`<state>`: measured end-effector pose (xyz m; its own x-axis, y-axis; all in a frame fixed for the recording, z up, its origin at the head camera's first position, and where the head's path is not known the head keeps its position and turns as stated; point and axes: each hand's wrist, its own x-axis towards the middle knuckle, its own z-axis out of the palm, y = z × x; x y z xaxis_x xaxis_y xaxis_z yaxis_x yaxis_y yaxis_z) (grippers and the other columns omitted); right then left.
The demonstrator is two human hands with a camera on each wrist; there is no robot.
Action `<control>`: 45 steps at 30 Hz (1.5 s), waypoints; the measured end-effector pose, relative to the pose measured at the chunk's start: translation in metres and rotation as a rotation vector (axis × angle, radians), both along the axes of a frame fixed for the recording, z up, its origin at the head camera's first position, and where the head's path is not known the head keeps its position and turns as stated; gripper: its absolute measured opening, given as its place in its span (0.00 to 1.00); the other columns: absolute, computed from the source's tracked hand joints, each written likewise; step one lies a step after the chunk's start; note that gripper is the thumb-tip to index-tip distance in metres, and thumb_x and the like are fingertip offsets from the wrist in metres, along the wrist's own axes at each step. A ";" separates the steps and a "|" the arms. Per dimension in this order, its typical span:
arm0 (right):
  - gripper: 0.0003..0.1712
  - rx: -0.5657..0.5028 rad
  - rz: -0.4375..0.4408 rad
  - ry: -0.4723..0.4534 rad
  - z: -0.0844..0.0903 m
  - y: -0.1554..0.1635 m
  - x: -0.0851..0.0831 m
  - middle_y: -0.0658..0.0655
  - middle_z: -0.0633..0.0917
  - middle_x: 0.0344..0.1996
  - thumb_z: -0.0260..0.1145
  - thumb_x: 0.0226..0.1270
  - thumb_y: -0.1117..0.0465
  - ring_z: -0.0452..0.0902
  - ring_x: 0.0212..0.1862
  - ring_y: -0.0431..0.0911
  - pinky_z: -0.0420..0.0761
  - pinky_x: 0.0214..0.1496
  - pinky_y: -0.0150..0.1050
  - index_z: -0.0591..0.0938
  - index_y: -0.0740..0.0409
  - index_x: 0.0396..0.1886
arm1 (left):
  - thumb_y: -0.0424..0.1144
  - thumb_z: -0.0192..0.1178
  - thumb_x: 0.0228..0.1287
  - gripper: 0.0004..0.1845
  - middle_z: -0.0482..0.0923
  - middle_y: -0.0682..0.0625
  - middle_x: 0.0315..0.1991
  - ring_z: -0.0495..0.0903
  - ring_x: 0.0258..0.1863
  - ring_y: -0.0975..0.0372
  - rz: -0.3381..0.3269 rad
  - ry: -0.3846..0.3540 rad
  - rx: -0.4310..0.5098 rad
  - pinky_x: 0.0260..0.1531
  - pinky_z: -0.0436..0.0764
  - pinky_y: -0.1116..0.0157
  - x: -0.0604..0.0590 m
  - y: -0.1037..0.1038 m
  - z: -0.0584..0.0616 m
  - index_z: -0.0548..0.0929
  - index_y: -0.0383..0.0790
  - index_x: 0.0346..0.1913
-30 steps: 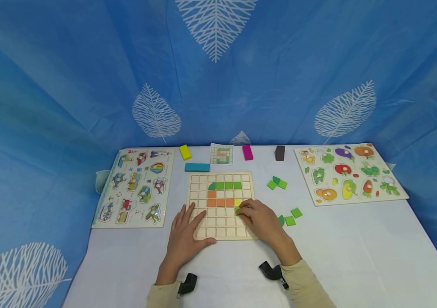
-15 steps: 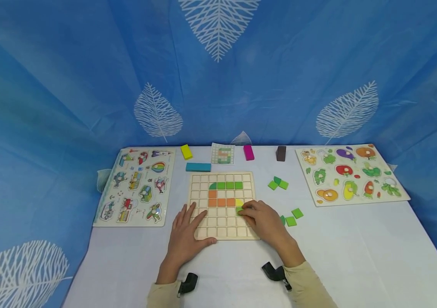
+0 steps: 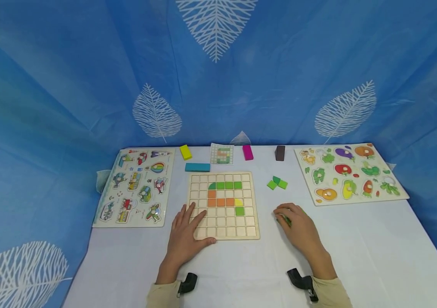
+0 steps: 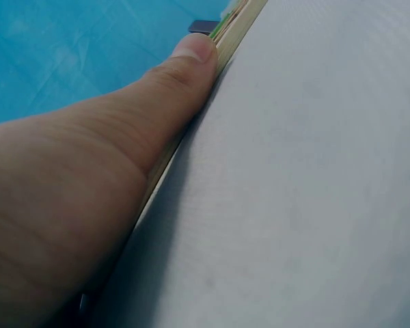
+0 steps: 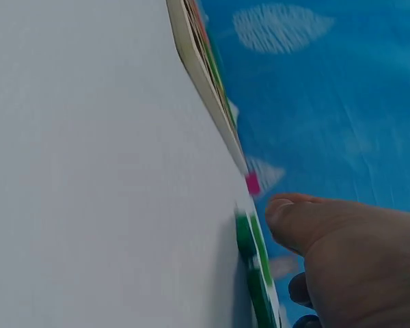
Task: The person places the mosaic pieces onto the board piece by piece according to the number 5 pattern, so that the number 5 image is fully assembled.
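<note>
My left hand (image 3: 183, 237) rests with spread fingers on the lower left corner of a wooden grid board (image 3: 226, 232). In the left wrist view its thumb (image 4: 184, 68) lies along the board's edge. Set into the grid are a row of green tiles (image 3: 230, 185), orange tiles (image 3: 221, 202), a yellow tile (image 3: 238, 202) and a green square tile (image 3: 239, 211). Right of the board, my right hand (image 3: 299, 226) hovers with bent fingers over loose green tiles (image 3: 286, 220), which it partly hides. The right wrist view shows the thumb apart from the green tiles (image 5: 246, 236) on the table.
Further green tiles (image 3: 277, 184) lie right of the board. Behind it are a printed pattern card (image 3: 222, 154) and blue (image 3: 197, 167), yellow (image 3: 185, 152), magenta (image 3: 247, 152) and dark brown (image 3: 280, 153) blocks. A vehicle puzzle (image 3: 133, 188) and a vegetable puzzle (image 3: 351, 173) flank the board.
My right hand has left the green square tile, now lying in the grid under the yellow one, and moved right over the loose green tiles. The left hand stays put.
</note>
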<state>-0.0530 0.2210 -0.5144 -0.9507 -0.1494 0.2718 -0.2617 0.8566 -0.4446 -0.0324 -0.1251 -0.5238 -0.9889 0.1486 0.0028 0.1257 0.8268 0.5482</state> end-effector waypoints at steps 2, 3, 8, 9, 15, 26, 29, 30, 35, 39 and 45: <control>0.08 -0.024 -0.057 -0.016 -0.001 0.015 0.004 0.55 0.87 0.47 0.75 0.62 0.65 0.83 0.51 0.54 0.84 0.49 0.53 0.89 0.56 0.42 | 0.67 0.75 0.45 0.49 0.55 0.43 0.81 0.47 0.82 0.43 0.000 0.001 0.000 0.78 0.50 0.39 0.000 0.000 0.000 0.75 0.52 0.72; 0.08 -0.035 -0.084 -0.025 -0.001 0.022 0.007 0.56 0.87 0.47 0.75 0.63 0.65 0.83 0.51 0.55 0.83 0.49 0.54 0.89 0.56 0.42 | 0.67 0.75 0.45 0.49 0.55 0.43 0.81 0.47 0.82 0.43 0.000 0.001 -0.001 0.78 0.50 0.39 0.000 0.000 -0.001 0.75 0.52 0.72; 0.08 -0.057 -0.185 -0.073 -0.003 0.048 0.017 0.56 0.86 0.48 0.74 0.65 0.63 0.84 0.47 0.53 0.83 0.42 0.47 0.89 0.55 0.43 | 0.68 0.74 0.45 0.49 0.55 0.43 0.81 0.47 0.82 0.43 -0.002 0.010 -0.011 0.78 0.51 0.39 0.000 -0.001 -0.003 0.75 0.53 0.72; 0.08 -0.057 -0.188 -0.081 -0.003 0.051 0.018 0.56 0.86 0.48 0.74 0.65 0.62 0.84 0.46 0.53 0.83 0.41 0.46 0.89 0.56 0.43 | 0.68 0.74 0.45 0.49 0.55 0.43 0.81 0.47 0.82 0.43 -0.002 0.010 -0.010 0.78 0.51 0.39 0.000 -0.001 -0.003 0.75 0.53 0.72; 0.11 -0.049 -0.182 -0.126 -0.005 0.056 0.018 0.58 0.85 0.50 0.74 0.65 0.60 0.83 0.49 0.56 0.84 0.46 0.54 0.88 0.57 0.45 | 0.68 0.75 0.45 0.49 0.55 0.44 0.81 0.47 0.82 0.43 0.002 0.008 -0.006 0.77 0.51 0.38 0.000 -0.001 -0.003 0.75 0.53 0.72; 0.09 -0.003 -0.215 -0.101 -0.005 0.049 0.015 0.63 0.84 0.51 0.70 0.66 0.64 0.83 0.50 0.60 0.83 0.48 0.59 0.84 0.59 0.44 | 0.67 0.75 0.45 0.49 0.55 0.43 0.81 0.48 0.82 0.42 0.002 0.007 -0.004 0.77 0.51 0.39 0.000 -0.002 -0.003 0.75 0.52 0.72; 0.10 -0.001 -0.209 -0.094 -0.006 0.049 0.015 0.62 0.84 0.53 0.70 0.66 0.64 0.83 0.54 0.61 0.83 0.49 0.59 0.84 0.59 0.47 | 0.68 0.75 0.44 0.50 0.55 0.43 0.81 0.48 0.82 0.42 0.002 0.007 -0.004 0.77 0.52 0.39 0.000 -0.002 -0.003 0.75 0.52 0.72; 0.11 0.003 -0.205 -0.093 -0.007 0.049 0.015 0.62 0.84 0.53 0.70 0.66 0.64 0.83 0.54 0.61 0.83 0.49 0.59 0.84 0.59 0.47 | 0.68 0.75 0.44 0.50 0.55 0.43 0.81 0.48 0.82 0.42 0.002 0.006 -0.003 0.77 0.52 0.39 0.000 -0.002 -0.003 0.75 0.52 0.72; 0.11 0.003 -0.188 -0.076 -0.007 0.047 0.012 0.61 0.85 0.51 0.71 0.66 0.64 0.84 0.46 0.56 0.84 0.44 0.55 0.84 0.58 0.47 | 0.68 0.75 0.44 0.50 0.55 0.44 0.81 0.48 0.82 0.42 0.005 0.005 -0.006 0.77 0.51 0.39 0.000 -0.002 -0.004 0.75 0.52 0.72; 0.12 -0.018 -0.168 -0.043 -0.006 0.041 0.012 0.60 0.85 0.49 0.73 0.64 0.66 0.83 0.42 0.52 0.83 0.40 0.51 0.84 0.58 0.46 | 0.68 0.75 0.44 0.50 0.55 0.44 0.81 0.48 0.82 0.42 0.002 0.009 -0.010 0.77 0.52 0.39 0.000 -0.002 -0.004 0.75 0.52 0.72; 0.12 -0.043 -0.027 0.029 -0.002 0.011 0.005 0.55 0.85 0.49 0.76 0.62 0.64 0.85 0.46 0.49 0.85 0.40 0.47 0.84 0.54 0.44 | 0.69 0.75 0.44 0.50 0.55 0.44 0.81 0.48 0.82 0.43 -0.001 0.017 -0.007 0.77 0.52 0.39 -0.001 -0.001 -0.004 0.75 0.52 0.72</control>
<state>-0.0481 0.2324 -0.5163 -0.9458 -0.1109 0.3054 -0.2520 0.8437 -0.4740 -0.0332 -0.1264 -0.5279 -0.9885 0.1500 0.0183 0.1361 0.8307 0.5399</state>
